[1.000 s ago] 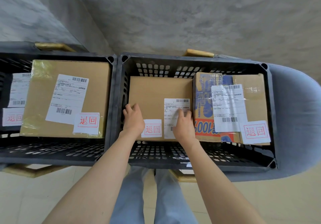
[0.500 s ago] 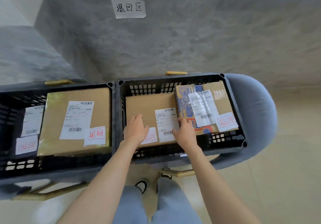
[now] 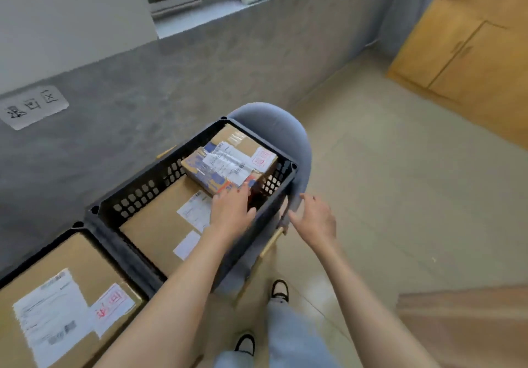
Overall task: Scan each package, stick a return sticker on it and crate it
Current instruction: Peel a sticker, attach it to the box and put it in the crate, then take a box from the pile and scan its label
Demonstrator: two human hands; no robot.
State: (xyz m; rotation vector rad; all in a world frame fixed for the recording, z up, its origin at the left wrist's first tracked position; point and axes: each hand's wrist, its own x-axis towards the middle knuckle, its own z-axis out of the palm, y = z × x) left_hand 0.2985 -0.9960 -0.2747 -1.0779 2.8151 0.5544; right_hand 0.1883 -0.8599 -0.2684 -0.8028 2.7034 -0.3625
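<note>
A black plastic crate (image 3: pixel 137 196) on a grey chair holds a flat brown package (image 3: pixel 154 227) with a shipping label and a white return sticker, and a smaller blue-printed package (image 3: pixel 228 162) with a red-stamped sticker. My left hand (image 3: pixel 233 210) hovers over the crate's near right part, fingers apart, holding nothing. My right hand (image 3: pixel 314 219) is outside the crate beside its right corner, fingers spread and empty. A second crate at the lower left holds another labelled, stickered brown package (image 3: pixel 65 305).
The grey chair (image 3: pixel 274 127) carries the right crate. A grey low wall (image 3: pixel 200 76) with a paper sign (image 3: pixel 33 107) runs behind. Wooden cabinets (image 3: pixel 463 53) stand at the right, a wooden surface (image 3: pixel 463 325) at the lower right. Beige floor lies between.
Both hands have lifted off the flat package; the right hand has come out of the crate to the right. The view has swung right and pulled back.
</note>
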